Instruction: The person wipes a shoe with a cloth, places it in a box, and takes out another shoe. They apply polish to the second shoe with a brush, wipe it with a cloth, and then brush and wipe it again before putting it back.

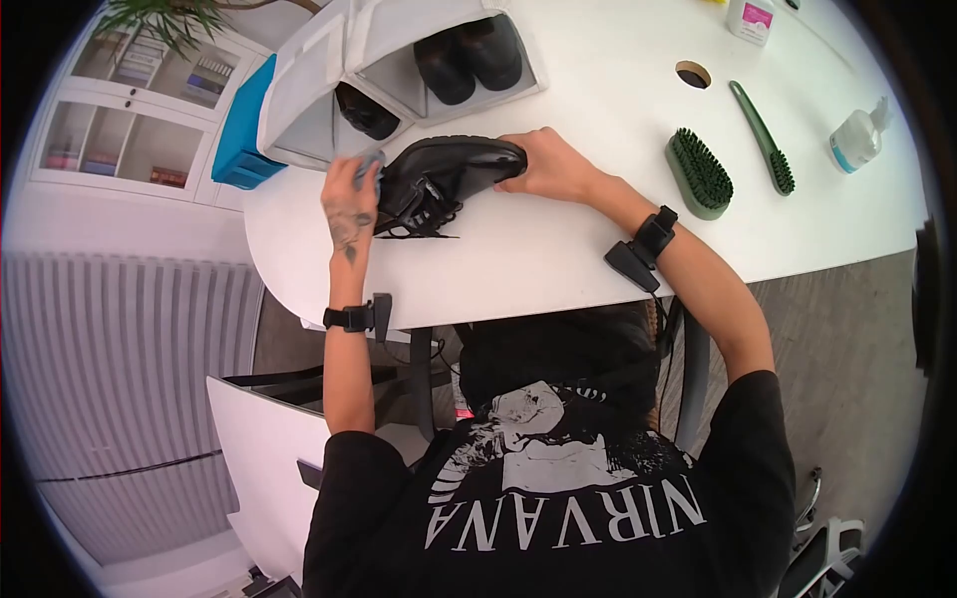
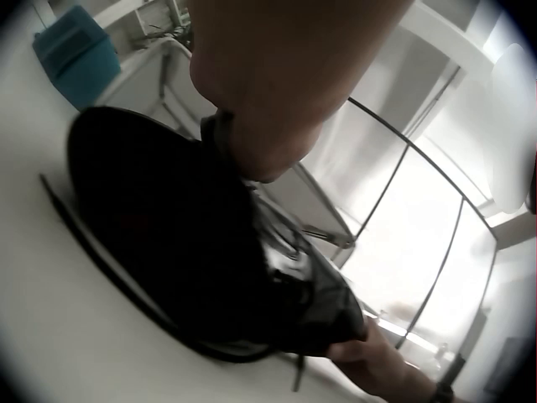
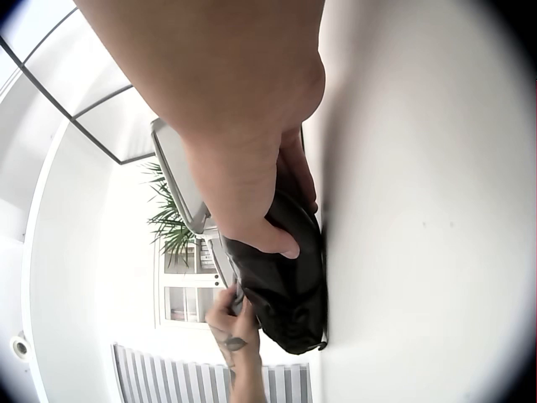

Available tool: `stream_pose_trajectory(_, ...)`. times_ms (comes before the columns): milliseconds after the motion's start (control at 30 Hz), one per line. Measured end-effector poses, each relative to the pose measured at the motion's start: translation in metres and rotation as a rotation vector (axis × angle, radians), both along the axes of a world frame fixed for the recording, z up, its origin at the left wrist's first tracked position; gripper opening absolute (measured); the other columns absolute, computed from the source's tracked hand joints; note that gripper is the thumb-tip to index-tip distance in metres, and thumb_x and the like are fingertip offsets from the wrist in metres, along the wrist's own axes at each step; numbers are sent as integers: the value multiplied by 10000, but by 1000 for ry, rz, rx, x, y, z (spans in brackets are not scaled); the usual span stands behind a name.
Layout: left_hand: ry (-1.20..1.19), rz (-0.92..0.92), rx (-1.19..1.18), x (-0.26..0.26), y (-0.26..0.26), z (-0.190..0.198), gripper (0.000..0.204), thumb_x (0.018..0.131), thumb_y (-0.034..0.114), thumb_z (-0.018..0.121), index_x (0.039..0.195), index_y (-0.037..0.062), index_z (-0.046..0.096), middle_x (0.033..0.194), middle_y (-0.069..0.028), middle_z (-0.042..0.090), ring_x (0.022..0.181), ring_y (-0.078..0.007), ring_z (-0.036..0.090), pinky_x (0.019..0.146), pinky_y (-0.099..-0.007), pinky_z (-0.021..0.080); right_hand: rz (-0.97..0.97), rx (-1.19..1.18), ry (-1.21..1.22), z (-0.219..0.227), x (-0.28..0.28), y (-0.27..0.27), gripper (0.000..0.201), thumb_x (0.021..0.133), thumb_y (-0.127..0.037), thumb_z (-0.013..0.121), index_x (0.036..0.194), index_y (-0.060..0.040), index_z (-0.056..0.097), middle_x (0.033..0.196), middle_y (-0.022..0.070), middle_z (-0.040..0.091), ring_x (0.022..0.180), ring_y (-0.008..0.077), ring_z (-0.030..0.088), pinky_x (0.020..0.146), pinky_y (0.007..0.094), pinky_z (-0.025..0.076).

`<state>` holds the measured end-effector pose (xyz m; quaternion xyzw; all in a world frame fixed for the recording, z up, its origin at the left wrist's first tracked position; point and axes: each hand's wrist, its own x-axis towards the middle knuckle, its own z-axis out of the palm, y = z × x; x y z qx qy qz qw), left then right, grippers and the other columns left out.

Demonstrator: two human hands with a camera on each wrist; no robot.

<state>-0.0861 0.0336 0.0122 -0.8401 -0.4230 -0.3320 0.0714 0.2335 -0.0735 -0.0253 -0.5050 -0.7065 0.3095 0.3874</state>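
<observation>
A black lace-up shoe (image 1: 454,169) lies tilted on its side on the white table, its sole edge toward the boxes and its laces toward the person. The right hand (image 1: 550,166) grips the toe end; in the right wrist view its thumb lies on the upper of the shoe (image 3: 281,273). At the heel end, the left hand (image 1: 349,189) pinches a grey-blue cloth (image 1: 371,171) against the shoe. The left wrist view shows the dark shoe opening (image 2: 168,227) below the left hand (image 2: 268,126), whose fingertips are mostly hidden there.
Two white boxes (image 1: 439,112) holding black shoes stand behind, beside a blue box (image 1: 244,130). To the right on the table (image 1: 558,254) lie a green brush (image 1: 700,174), a long-handled brush (image 1: 763,138) and a clear bottle (image 1: 857,142). A white bottle (image 1: 751,22) stands farther back.
</observation>
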Motion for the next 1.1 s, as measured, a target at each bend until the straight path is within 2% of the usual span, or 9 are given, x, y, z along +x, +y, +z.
stream_pose_trajectory(67, -134, 138, -56, -23, 6, -8, 177, 881, 90, 804, 1004, -27, 753, 975, -166, 693, 905, -393, 693, 800, -448, 563, -4, -30, -15, 4, 0, -1, 484, 801, -190, 872, 1202, 39, 727, 899, 224, 763, 802, 372, 712, 805, 406, 570)
stream_pose_trajectory(167, -151, 112, -14, -29, 11, -16, 196, 891, 116, 815, 1004, -35, 761, 968, -186, 709, 858, -407, 702, 780, -451, 563, -12, -14, 29, -2, -1, -1, 443, 793, -208, 866, 1142, 33, 737, 876, 223, 758, 797, 382, 717, 789, 415, 571)
stream_pose_trajectory(300, -218, 17, -53, 37, -28, -1, 191, 910, 86, 794, 1052, -36, 758, 994, -181, 685, 893, -369, 685, 784, -418, 548, -21, -1, 24, 4, -1, -3, 444, 791, -203, 861, 1153, 26, 744, 883, 224, 763, 805, 394, 721, 791, 414, 573)
stream_pose_trajectory(400, -226, -20, -166, 44, -46, 15, 188, 920, 76, 779, 1063, -43, 753, 992, -180, 675, 888, -365, 678, 790, -419, 541, -18, -5, 36, 8, -1, -7, 457, 794, -193, 859, 1178, 25, 745, 889, 217, 767, 806, 383, 723, 795, 403, 572)
stream_pose_trajectory(600, -5, 116, -127, -53, -12, -3, 187, 932, 79, 769, 1068, -50, 763, 992, -183, 677, 900, -371, 694, 816, -421, 559, -20, -35, 11, 13, -1, -7, 453, 797, -188, 856, 1177, 30, 743, 870, 200, 764, 770, 349, 705, 786, 390, 567)
stream_pose_trajectory(700, -51, 225, -129, -61, -13, -15, 197, 935, 86, 772, 1076, -51, 764, 1006, -181, 683, 924, -370, 697, 834, -415, 562, -25, -15, 40, 10, -2, -5, 444, 800, -186, 853, 1174, 27, 744, 854, 196, 758, 751, 337, 694, 778, 388, 565)
stream_pose_trajectory(833, -227, 138, -88, -12, -38, -9, 203, 936, 96, 784, 1093, -31, 771, 1011, -181, 681, 927, -358, 696, 838, -410, 563, -32, -55, 18, 13, -2, -8, 445, 811, -190, 854, 1188, 19, 743, 834, 172, 739, 733, 282, 651, 772, 372, 550)
stream_pose_trajectory(933, -159, -2, -40, 19, -58, 6, 208, 955, 117, 777, 1104, -27, 757, 1008, -159, 685, 874, -341, 701, 792, -390, 561, -27, -87, -13, 12, -3, -6, 462, 820, -191, 856, 1214, 17, 732, 845, 146, 722, 751, 235, 608, 785, 363, 534)
stream_pose_trajectory(1100, -89, 95, -80, -49, -26, -12, 188, 959, 107, 761, 1076, -40, 760, 985, -167, 684, 873, -353, 698, 775, -410, 557, -36, -92, -13, 12, -3, -7, 463, 816, -193, 861, 1210, 14, 733, 847, 140, 724, 755, 234, 615, 793, 358, 537)
